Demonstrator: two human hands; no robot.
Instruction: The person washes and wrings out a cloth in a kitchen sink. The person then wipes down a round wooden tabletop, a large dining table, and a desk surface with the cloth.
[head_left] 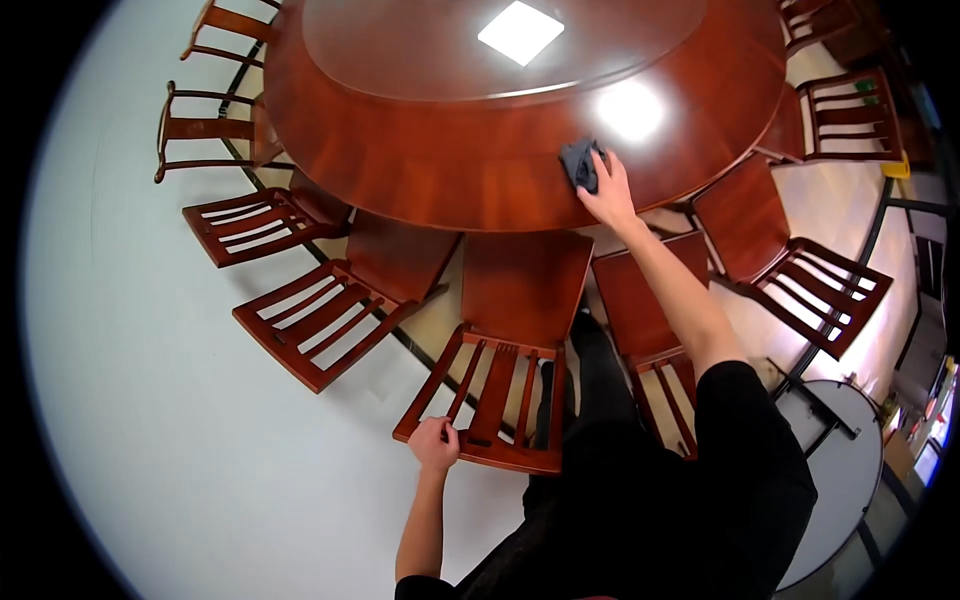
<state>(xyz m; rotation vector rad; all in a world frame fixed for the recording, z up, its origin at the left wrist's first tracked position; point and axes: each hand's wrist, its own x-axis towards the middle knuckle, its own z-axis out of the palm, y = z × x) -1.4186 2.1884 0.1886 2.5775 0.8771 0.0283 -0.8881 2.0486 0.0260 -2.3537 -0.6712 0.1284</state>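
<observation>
Glossy wooden table (400, 160), matt cloth (578, 167)

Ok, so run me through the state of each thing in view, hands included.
Dark cloth, crumpled, on the tabletop
Right hand, closed on the cloth
Left hand, curled at the top rail of the nearest chair
Nearest chair, upright, its seat facing the table
Round table, glossy, reflecting bright light
Central disc, shiny, reflecting a square light
Other chairs, upright, set around the table
</observation>
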